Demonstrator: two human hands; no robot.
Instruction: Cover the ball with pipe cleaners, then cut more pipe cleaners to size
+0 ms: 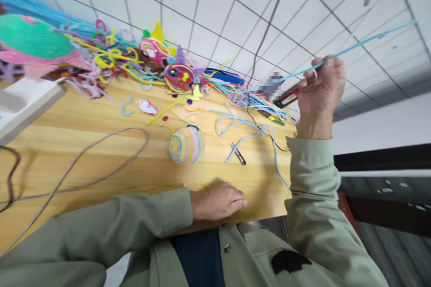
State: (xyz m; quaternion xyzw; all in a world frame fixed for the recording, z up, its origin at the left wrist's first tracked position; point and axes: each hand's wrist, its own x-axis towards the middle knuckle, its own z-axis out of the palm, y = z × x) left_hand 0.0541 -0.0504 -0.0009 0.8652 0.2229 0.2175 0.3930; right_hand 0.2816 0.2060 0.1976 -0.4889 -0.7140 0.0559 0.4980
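Note:
My right hand (321,83) is raised above the right end of the table, fingers pinched around a light blue pipe cleaner (367,42). The strand slants up to the right from the fingers, and its other end runs down leftwards. At the table's front edge, my left hand (218,200) lies palm down with nothing visible in it. Beyond it stands a striped ball (186,145) in pink, yellow and blue. Small thread snips (238,153) lie to the ball's right, beside loose light blue pipe cleaners (242,128).
Along the back lie a bundle of coloured pipe cleaners (239,94), a round fish-like figure (180,76) and a green-and-pink piece (33,38). A white tray (30,107) stands at left. A grey cable (84,150) loops over the wooden table (141,175). A black cord (257,49) hangs behind.

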